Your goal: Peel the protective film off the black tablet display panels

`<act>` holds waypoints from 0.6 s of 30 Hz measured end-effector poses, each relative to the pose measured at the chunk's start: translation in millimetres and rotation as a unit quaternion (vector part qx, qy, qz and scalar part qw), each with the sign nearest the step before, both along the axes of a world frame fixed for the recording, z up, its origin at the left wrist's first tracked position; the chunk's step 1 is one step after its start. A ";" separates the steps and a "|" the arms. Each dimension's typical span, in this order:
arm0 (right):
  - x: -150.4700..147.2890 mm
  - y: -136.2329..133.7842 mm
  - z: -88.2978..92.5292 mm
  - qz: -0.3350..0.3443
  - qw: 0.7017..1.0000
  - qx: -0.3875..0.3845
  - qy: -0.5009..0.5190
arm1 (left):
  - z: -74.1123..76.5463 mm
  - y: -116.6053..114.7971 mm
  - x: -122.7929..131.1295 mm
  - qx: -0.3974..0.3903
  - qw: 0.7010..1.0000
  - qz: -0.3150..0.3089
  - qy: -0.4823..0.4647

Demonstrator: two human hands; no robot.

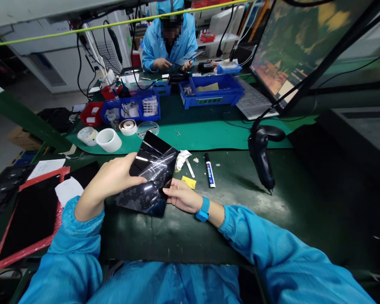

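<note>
As the left hand point(116, 174) and right hand point(184, 196) pinch the glossy panel point(152, 192), a light, even grip protects it.

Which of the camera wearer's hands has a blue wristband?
The right hand, holding the dark glossy panel from the right: the wristband circles its wrist, while the left hand has none.

I can read no text for certain. The lettering along the slim white-and-blue tube with a black cap point(210, 172) is too blurred to spell out; characters on the green label point(209, 101) of the wide blue plastic bin point(232, 97) are too small.
</note>
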State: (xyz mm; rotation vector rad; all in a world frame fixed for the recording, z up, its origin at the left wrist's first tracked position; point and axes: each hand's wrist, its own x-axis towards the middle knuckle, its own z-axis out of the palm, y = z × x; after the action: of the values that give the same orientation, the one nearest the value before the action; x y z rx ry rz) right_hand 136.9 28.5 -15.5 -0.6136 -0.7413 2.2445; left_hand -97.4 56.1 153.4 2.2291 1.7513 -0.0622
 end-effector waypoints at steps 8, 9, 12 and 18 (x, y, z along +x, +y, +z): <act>0.5 -1.6 1.1 -0.012 1.000 0.002 -0.009 | 0.7 1.0 -2.0 0.004 0.999 -0.015 -0.028; 0.2 -2.2 2.0 -0.018 1.000 0.004 -0.008 | 0.2 0.8 -2.4 0.010 0.999 -0.021 -0.044; -2.4 -4.1 6.4 -0.044 0.999 0.011 0.004 | -1.9 0.1 -4.0 0.032 0.996 -0.036 -0.079; -10.2 -6.4 16.7 -0.133 0.989 0.068 0.018 | -2.3 0.5 -5.1 0.028 0.992 -0.052 -0.107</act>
State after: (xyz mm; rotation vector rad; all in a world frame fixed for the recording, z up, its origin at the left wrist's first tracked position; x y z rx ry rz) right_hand 126.7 22.1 1.2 -0.5691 -0.7421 1.9389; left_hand -102.5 56.6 151.2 2.2700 1.5413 0.1989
